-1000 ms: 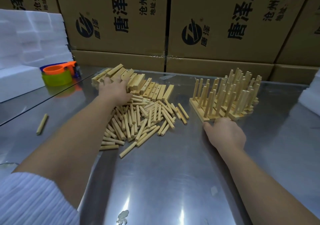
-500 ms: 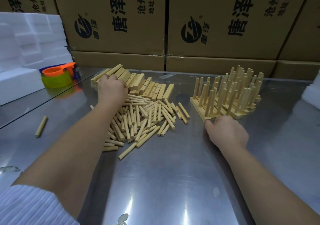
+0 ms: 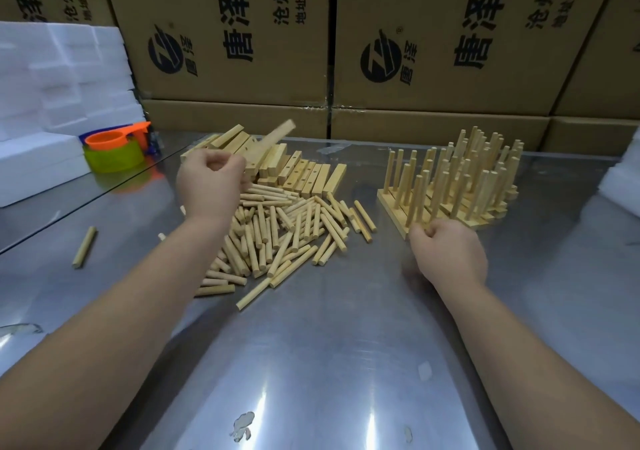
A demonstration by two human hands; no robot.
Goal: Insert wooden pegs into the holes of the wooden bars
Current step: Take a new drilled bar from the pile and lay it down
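1. Now I see my left hand raised over the far edge of the loose pegs, fingers curled round one wooden bar that tilts up and away to the right (its outline is blurred).
2. Just beyond that hand lies the row of bare bars, leaning on one another, drilled holes showing on some.
3. My right hand is a loose fist low over the steel table; I cannot tell whether it holds anything.
4. Touching its knuckles, or nearly so, is the near corner of the finished bars, pegs standing upright in them.
5. Well to the left of my left hand, one stray peg lies alone, with an orange and green tape dispenser further back.
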